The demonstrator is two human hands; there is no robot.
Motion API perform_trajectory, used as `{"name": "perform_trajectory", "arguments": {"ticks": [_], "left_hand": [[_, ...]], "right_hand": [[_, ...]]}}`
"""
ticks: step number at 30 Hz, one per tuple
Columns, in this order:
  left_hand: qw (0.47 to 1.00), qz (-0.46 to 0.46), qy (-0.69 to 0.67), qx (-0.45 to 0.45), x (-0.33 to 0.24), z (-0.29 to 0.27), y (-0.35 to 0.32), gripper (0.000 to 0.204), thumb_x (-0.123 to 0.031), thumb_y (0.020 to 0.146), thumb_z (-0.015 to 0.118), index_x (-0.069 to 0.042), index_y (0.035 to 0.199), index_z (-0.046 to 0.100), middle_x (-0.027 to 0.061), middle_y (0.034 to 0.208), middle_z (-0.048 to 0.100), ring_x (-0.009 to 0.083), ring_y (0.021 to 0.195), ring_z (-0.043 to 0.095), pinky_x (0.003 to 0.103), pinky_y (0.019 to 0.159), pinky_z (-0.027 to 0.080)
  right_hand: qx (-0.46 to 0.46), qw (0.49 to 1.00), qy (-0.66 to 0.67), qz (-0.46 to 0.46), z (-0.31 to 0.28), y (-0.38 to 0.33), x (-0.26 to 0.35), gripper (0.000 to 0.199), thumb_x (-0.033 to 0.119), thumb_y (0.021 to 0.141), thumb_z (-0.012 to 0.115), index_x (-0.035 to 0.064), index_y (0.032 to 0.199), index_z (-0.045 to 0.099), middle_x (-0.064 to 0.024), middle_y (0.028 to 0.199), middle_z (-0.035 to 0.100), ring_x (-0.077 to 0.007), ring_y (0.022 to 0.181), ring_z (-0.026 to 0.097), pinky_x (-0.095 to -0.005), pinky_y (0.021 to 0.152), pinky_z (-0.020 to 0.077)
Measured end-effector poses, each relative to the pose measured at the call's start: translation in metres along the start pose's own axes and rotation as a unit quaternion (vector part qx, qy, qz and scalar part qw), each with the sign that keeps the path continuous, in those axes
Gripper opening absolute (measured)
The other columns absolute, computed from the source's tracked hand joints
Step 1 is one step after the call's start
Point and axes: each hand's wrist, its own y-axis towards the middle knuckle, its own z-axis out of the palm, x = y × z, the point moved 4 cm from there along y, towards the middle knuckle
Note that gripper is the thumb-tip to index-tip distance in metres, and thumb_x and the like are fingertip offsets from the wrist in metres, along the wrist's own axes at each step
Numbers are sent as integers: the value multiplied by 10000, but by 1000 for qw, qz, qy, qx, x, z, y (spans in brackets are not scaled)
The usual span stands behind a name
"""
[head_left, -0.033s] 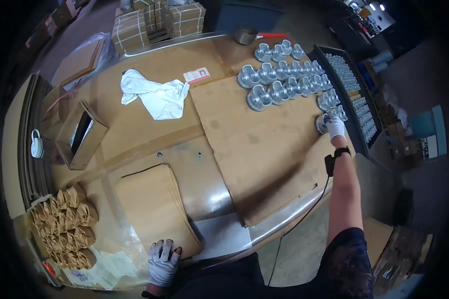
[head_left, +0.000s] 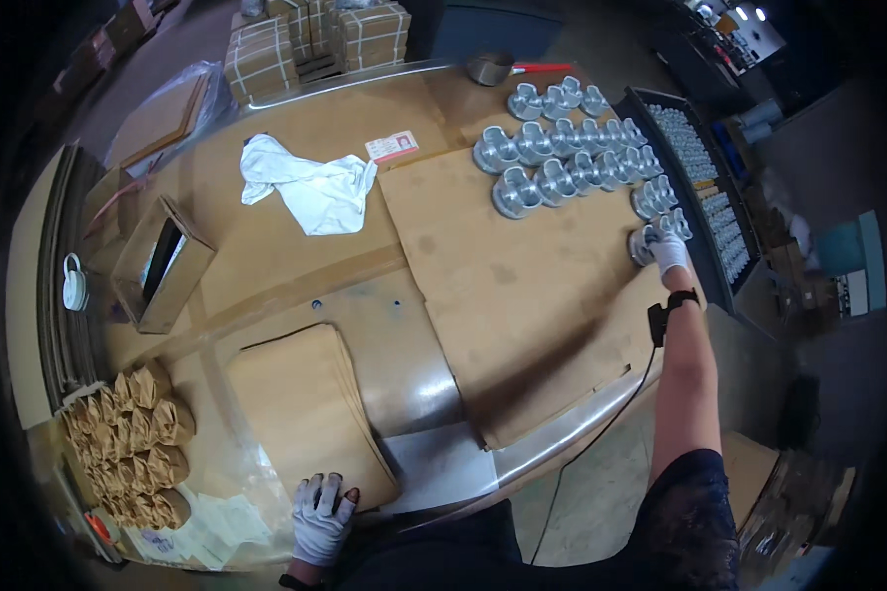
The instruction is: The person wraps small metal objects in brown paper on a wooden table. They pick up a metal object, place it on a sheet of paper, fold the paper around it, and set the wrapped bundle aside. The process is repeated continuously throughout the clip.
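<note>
Dim workshop seen around curved metal table [head_left: 404,374], frame edges lost to black. Right hand [head_left: 668,252], white-gloved, laid over shiny metal part [head_left: 645,244] at right of frame, on cardboard sheet [head_left: 522,286]; grip hidden by glove back, fingers' state cannot be told. Left hand [head_left: 320,512] spread flat, fingers apart, at lower edge beside brown paper stack [head_left: 301,414]. More metal parts [head_left: 562,148] grouped upper right; tray [head_left: 705,187] contents too small to identify.

A shiny silver metal cup-shaped casting [head_left: 645,243] sits on the brown cardboard sheet [head_left: 522,286] at the desk's right edge, gripped from above.
</note>
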Motion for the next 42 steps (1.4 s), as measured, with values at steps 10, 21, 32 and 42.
{"name": "perform_trajectory", "arguments": {"ticks": [10,21,32,42], "left_hand": [[998,-36,30,-33,-9,1,-4,466,-165,814,751,-219,1228,544,139,1271,530,377,1091,555,531,857,478],[994,-59,21,-87,-21,-16,-3,422,-204,845,747,-87,1215,581,217,1259,568,418,1131,568,523,938,475],[996,-26,-82,-14,-15,7,-30,196,-150,861,616,-85,1041,659,107,1191,606,302,1155,593,461,997,484],[983,-86,-159,-30,0,-7,-66,245,-143,901,590,-69,1134,606,158,1150,595,332,1071,600,440,921,484]], "right_hand": [[-51,997,49,17,-11,-36,82,201,159,723,743,24,872,749,-190,816,719,-306,731,712,-392,679,557],[41,956,-54,-285,-18,-237,296,170,250,735,709,95,803,721,-150,818,688,-312,776,679,-440,705,567],[158,952,-91,-244,-10,-299,348,413,434,811,742,89,1033,700,-149,817,722,-255,709,713,-393,598,556],[676,575,461,10,22,-483,502,420,294,870,739,5,1169,677,-27,929,707,-118,735,650,-291,592,517]]}}
